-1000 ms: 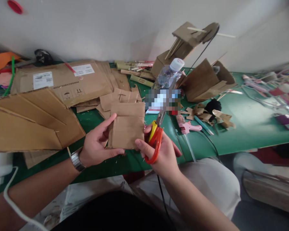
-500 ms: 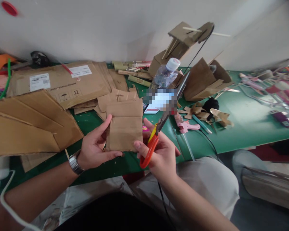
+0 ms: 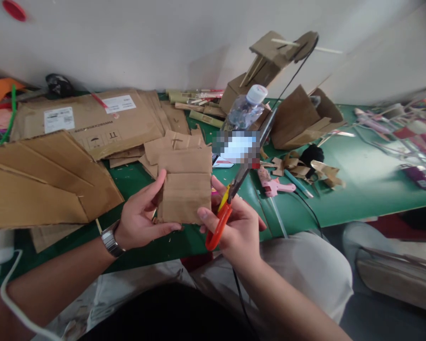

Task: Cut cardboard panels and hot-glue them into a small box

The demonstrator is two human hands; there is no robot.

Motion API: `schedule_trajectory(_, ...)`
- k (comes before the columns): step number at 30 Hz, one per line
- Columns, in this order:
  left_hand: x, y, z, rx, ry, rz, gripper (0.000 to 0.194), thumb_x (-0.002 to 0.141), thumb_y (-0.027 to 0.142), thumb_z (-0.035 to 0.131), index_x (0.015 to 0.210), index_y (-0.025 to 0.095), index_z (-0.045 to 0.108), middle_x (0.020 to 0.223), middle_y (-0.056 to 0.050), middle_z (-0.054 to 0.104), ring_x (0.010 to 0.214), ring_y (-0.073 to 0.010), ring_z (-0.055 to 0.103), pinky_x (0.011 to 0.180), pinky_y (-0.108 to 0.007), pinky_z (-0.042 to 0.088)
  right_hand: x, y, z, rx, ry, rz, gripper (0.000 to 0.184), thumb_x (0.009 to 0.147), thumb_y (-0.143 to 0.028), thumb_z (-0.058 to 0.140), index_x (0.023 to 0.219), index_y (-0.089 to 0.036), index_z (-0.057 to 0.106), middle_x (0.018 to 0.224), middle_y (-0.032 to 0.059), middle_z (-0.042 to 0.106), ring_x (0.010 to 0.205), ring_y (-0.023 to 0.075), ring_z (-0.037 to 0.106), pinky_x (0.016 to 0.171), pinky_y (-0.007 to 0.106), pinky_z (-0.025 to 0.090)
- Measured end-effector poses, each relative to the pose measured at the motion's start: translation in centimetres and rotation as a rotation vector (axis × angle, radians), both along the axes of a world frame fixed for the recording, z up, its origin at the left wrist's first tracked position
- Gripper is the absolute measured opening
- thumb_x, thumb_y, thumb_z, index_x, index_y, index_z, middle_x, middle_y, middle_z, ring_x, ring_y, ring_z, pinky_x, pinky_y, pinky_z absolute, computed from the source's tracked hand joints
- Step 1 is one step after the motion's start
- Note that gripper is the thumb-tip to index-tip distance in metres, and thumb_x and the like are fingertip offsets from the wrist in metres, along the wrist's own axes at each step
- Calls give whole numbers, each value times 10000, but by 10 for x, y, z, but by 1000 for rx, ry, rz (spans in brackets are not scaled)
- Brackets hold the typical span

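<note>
My left hand (image 3: 142,210) grips a small squarish piece of cardboard (image 3: 187,194) by its left side, thumb along the bottom edge. A crease runs across the upper part of the piece, and more cardboard shows behind its left edge. In my right hand (image 3: 239,225) is a pair of scissors (image 3: 220,227) with orange and yellow handles, blades pointing up and away to the right. The right thumb and fingertips also touch the lower right corner of the cardboard. Part of the blades is covered by a blurred patch.
On the green table (image 3: 344,189) lie a pink glue gun (image 3: 274,185), a teal cutter (image 3: 298,183) and cardboard scraps. A water bottle (image 3: 244,111) and a cardboard model (image 3: 291,118) stand behind. Flattened boxes (image 3: 88,123) and a large cardboard sheet (image 3: 31,184) lie left.
Almost nothing differs. The cardboard piece sits very slightly lower and to the right in view, with both hands keeping their hold.
</note>
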State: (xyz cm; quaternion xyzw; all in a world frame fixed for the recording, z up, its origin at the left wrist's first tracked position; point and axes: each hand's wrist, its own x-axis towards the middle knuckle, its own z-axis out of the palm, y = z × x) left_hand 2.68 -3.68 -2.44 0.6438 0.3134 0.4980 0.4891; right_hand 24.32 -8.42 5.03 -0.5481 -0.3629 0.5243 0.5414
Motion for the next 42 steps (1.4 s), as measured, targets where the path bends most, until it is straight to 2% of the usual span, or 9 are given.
schedule_trajectory(5, 0, -1, -2, 3, 28, 1, 1055, 779, 325, 994, 1682, 400, 453, 1671, -47, 575, 1480, -380, 621, 1208, -447, 558, 0, 1, -5, -7, 9, -17, 660, 771, -376, 965, 1392, -296, 757, 776, -43, 648, 533, 121, 560, 428, 261, 441)
schedule_trajectory(9, 3, -4, -2, -14, -21, -26, 1093, 785, 280, 987, 1712, 345, 413, 1711, -140, 518, 1510, -378, 598, 1194, -450, 581, -4, 1, -11, -1, 10, -51, 645, 760, -383, 964, 1368, -301, 765, 788, -48, 648, 529, 112, 548, 442, 258, 454)
schedule_trajectory(15, 11, -9, 7, -141, -125, 58, 779, 959, 271, 830, 1659, 341, 495, 1571, -125, 670, 1271, -315, 775, 1006, -441, 710, -18, -3, -14, -32, -19, -37, 610, 796, -406, 941, 1365, -271, 767, 786, -26, 689, 569, 132, 535, 510, 291, 502)
schedule_trajectory(17, 12, -8, 9, -153, -120, 95, 758, 950, 224, 834, 1632, 352, 529, 1525, -109, 709, 1201, -282, 803, 955, -401, 727, -18, -2, -13, -19, -33, -33, 539, 794, -422, 944, 1285, -258, 792, 835, -3, 713, 592, 138, 560, 519, 294, 506)
schedule_trajectory(22, 13, -9, 7, -42, -99, 154, 728, 880, 203, 888, 1556, 274, 629, 1551, -133, 688, 1322, -308, 746, 1047, -416, 693, -7, 8, -11, 24, -36, -102, 479, 731, -513, 983, 1083, -255, 786, 913, 36, 742, 585, 147, 578, 442, 275, 462)
schedule_trajectory(28, 12, -15, 5, -12, -8, 103, 704, 834, 190, 905, 1500, 285, 697, 1409, -118, 767, 1191, -280, 793, 992, -359, 708, 2, 13, -7, 13, -102, -29, 429, 739, -541, 979, 753, -252, 662, 584, -39, 574, 477, 142, 502, 421, 280, 440)
schedule_trajectory(30, 12, -14, 8, -21, -24, 85, 728, 845, 189, 897, 1525, 302, 665, 1404, -116, 764, 1154, -275, 806, 908, -338, 727, 2, 12, -5, 46, -128, -21, 420, 745, -519, 981, 714, -256, 656, 563, -34, 566, 515, 160, 537, 470, 291, 473)
schedule_trajectory(35, 14, -7, 14, -52, -137, -15, 974, 904, 159, 854, 1707, 383, 351, 1344, -111, 777, 1092, -256, 830, 831, -311, 725, 5, 13, 1, 23, -93, 27, 407, 724, -483, 1003, 701, -254, 668, 514, -55, 545, 495, 141, 495, 515, 292, 494)
schedule_trajectory(42, 12, -4, 14, -89, -139, -2, 928, 870, 179, 890, 1638, 332, 392, 1282, -107, 780, 1058, -258, 821, 818, -324, 710, 9, 13, 0, 16, -128, 49, 312, 708, -435, 1007, 859, -243, 813, 734, 17, 742, 639, 194, 646, 602, 335, 576)
